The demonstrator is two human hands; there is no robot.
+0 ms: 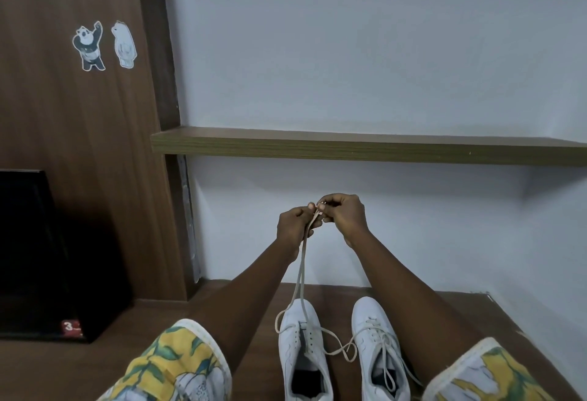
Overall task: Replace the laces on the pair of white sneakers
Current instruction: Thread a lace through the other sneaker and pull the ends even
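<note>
Two white sneakers stand side by side on the wooden floor between my knees. The left sneaker (301, 356) has most eyelets bare; a beige lace (301, 270) rises from its toe end up to my hands. The right sneaker (378, 356) is laced and its beige lace ends trail loose. My left hand (293, 226) and my right hand (344, 216) are raised in front of the wall, fingertips together, both pinching the lace's two ends. A slack loop of lace (341, 348) lies between the sneakers.
A wooden shelf (365, 146) juts from the pale wall above my hands. At left stands a brown wooden panel (79, 146) with bear stickers, and a black box (35, 254) sits on the floor. My knees in patterned shorts (178, 365) flank the sneakers.
</note>
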